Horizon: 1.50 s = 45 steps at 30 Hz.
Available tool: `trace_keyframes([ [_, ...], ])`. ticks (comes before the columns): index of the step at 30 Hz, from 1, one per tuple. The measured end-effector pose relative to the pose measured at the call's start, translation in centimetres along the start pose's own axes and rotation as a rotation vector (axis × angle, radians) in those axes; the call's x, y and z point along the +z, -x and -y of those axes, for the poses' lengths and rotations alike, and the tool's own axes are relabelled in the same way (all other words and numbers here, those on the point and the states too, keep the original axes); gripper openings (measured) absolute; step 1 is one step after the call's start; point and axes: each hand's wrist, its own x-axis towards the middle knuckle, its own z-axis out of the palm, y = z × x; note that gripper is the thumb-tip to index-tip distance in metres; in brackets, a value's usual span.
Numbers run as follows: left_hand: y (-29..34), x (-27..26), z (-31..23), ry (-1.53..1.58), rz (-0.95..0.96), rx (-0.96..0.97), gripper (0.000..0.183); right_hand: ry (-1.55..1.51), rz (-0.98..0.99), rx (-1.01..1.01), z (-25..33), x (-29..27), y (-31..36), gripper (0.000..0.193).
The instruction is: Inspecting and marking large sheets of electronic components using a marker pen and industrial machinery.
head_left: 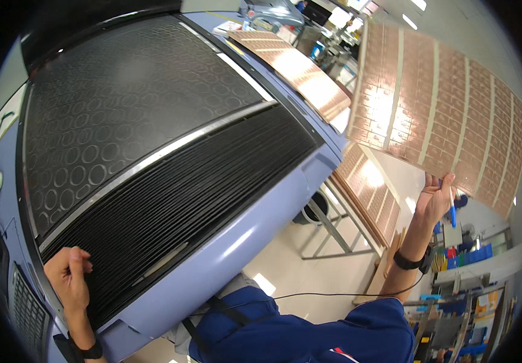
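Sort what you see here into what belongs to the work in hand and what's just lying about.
Probably part of the work:
copper-coloured panel, held by the right hand
blue pen, same hand
ribbed black machine bed, by the left hand
similar panels nearby

Probably just lying about:
round black bin
blue storage bins
monitor

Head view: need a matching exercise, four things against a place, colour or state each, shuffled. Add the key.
Column 1
1. Pen
2. Ringed mat
3. Left hand
4. Raised panel

Column 2
A. Loosely curled, at the lower-left end of the slats
B. Copper-coloured with pale stripes, its lower edge in the right hand
C. Blue and white, at the right hand
D. Black, on the far side of the slats

Pairs: 1-C, 2-D, 3-A, 4-B
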Motion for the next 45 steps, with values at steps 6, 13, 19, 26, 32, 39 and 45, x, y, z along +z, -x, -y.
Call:
trace_keyframes([
  [6, -0.8, 0.3, -2.0, -0.050, -0.041, 0.041, 0.032, -0.439, 0.375, 0.185, -2.3, 9.4, 7.0, 0.019],
  [13, -1.6, 1.0, -2.1, -0.124, -0.027, 0.223, 0.025, -0.476, 0.393, 0.381, -3.9, 19.1, 14.1, 0.023],
  [19, -0.7, -1.4, -1.2, -0.160, -0.122, 0.141, 0.038, -0.756, 0.541, 0.623, -4.8, 25.9, 25.5, 0.027],
  [26, -0.6, 0.1, -0.8, -0.078, -0.281, 0.154, 0.042, -0.767, 0.466, 0.842, -3.8, 27.1, 30.2, 0.037],
  [32, -0.6, -1.2, 0.4, 0.007, -0.361, 0.111, 0.044, -0.812, 0.582, 0.820, -7.2, 26.7, 30.9, 0.026],
  [39, -2.2, -0.4, -0.9, -0.030, -0.269, 0.209, 0.035, -0.744, 0.502, 0.856, -9.0, 21.5, 25.0, 0.010],
  [45, -1.5, -1.4, -1.1, -0.110, -0.256, 0.243, 0.031, -0.637, 0.592, 0.787, -8.7, 21.1, 23.7, 0.018],
])
